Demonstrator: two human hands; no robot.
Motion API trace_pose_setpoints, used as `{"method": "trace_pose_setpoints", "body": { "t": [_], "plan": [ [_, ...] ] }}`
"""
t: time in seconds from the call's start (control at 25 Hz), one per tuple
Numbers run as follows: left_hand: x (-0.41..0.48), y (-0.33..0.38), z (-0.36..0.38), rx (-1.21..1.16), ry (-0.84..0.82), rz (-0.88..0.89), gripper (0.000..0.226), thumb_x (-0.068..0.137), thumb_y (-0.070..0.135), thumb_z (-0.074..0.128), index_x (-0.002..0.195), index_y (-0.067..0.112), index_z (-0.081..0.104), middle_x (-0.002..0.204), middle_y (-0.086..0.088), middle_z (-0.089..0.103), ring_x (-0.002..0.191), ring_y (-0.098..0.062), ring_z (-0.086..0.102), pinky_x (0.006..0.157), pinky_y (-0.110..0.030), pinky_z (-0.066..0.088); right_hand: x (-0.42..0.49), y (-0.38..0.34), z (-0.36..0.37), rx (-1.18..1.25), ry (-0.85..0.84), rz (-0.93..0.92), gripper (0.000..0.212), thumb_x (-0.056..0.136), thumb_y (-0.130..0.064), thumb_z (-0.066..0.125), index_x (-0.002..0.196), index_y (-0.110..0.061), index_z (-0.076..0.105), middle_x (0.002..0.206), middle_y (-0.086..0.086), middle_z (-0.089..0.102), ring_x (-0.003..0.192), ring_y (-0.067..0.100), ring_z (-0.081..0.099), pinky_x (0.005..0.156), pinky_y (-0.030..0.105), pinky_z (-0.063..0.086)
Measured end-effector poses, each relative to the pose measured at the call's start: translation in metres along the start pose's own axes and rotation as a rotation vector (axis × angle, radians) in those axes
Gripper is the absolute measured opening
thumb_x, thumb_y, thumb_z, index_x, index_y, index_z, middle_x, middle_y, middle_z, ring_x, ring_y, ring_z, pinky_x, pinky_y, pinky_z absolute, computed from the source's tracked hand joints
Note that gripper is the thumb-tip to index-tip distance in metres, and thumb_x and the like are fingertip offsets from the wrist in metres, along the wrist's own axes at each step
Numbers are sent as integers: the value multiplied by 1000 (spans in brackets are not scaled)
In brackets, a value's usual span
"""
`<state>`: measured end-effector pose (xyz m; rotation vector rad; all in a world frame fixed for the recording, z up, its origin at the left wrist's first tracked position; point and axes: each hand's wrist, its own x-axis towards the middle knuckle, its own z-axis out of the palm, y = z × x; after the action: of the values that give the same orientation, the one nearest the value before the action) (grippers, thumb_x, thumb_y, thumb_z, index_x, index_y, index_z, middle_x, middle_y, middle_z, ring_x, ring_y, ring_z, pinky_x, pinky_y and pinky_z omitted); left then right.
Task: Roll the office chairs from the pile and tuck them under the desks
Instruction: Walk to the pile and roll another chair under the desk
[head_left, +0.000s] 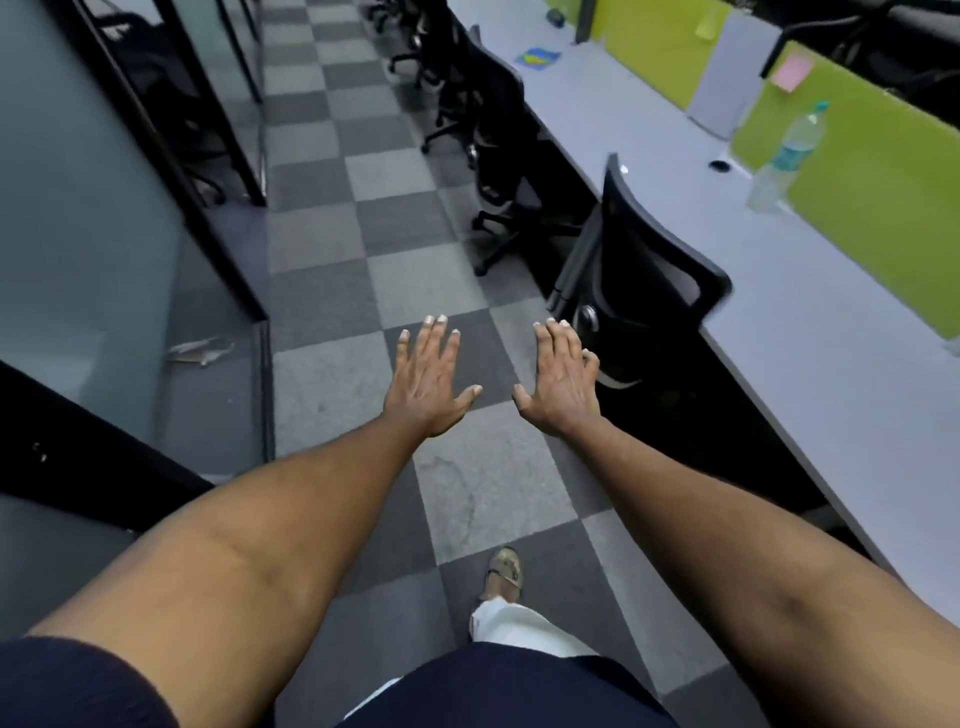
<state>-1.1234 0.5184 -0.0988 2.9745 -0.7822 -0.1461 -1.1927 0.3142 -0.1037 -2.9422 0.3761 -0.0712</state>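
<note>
A black mesh-backed office chair (639, 270) stands tucked against the long grey desk (810, 332) on the right. Its backrest rises above the desk edge. My right hand (563, 379) hovers just left of that chair, fingers spread, holding nothing. Its fingertips are close to the chair's lower back, and contact is unclear. My left hand (431, 379) is held out flat beside it over the checkered carpet, also with nothing in it. Further up the aisle, more black chairs (498, 156) sit along the same desk.
Green divider panels (852, 171) run along the desk's far side, with a plastic water bottle (789, 156) and sticky notes by them. A glass partition with a black frame (218, 249) bounds the aisle on the left. My sandalled foot (504, 571) is on the carpet.
</note>
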Motion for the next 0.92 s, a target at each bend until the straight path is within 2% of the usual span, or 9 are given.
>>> {"method": "trace_pose_setpoints", "body": {
  "t": [0.16, 0.32, 0.56, 0.68, 0.92],
  "plan": [
    [80, -28, -24, -5, 39, -73, 89, 104, 67, 36, 168, 14, 5, 175, -10, -12, 161, -26, -19, 128, -51, -15, 109, 0, -5, 20, -60, -81, 101, 86, -51, 65, 163, -16, 11, 170, 7, 10, 158, 25, 4, 122, 56, 22],
    [161, -62, -40, -17, 55, -153, 86, 104, 64, 37, 168, 12, 11, 176, -11, -9, 161, -27, -15, 129, -51, -12, 217, -9, -16, 48, -54, -114, 100, 87, -52, 65, 164, -16, 12, 170, 6, 12, 158, 25, 6, 122, 55, 25],
    [290, -122, -46, -69, 84, -211, 87, 103, 65, 40, 167, 12, 13, 176, -11, -6, 162, -26, -13, 129, -51, -12, 364, -55, 3, 32, -116, -262, 103, 84, -50, 72, 162, -16, 13, 169, 7, 14, 157, 26, 8, 121, 56, 27],
    [372, -173, -53, -100, 104, -222, 87, 103, 63, 44, 167, 11, 16, 176, -12, -4, 162, -27, -11, 128, -51, -11, 457, -91, 15, 24, -138, -306, 103, 83, -50, 72, 161, -16, 15, 169, 7, 15, 157, 27, 9, 120, 57, 29],
    [521, -292, -75, -103, 104, -252, 85, 104, 59, 44, 168, 11, 15, 176, -13, -5, 162, -28, -11, 128, -51, -12, 634, -154, 29, 30, -166, -231, 103, 83, -48, 72, 162, -16, 15, 168, 6, 16, 157, 26, 9, 120, 56, 29]
  ]
}}
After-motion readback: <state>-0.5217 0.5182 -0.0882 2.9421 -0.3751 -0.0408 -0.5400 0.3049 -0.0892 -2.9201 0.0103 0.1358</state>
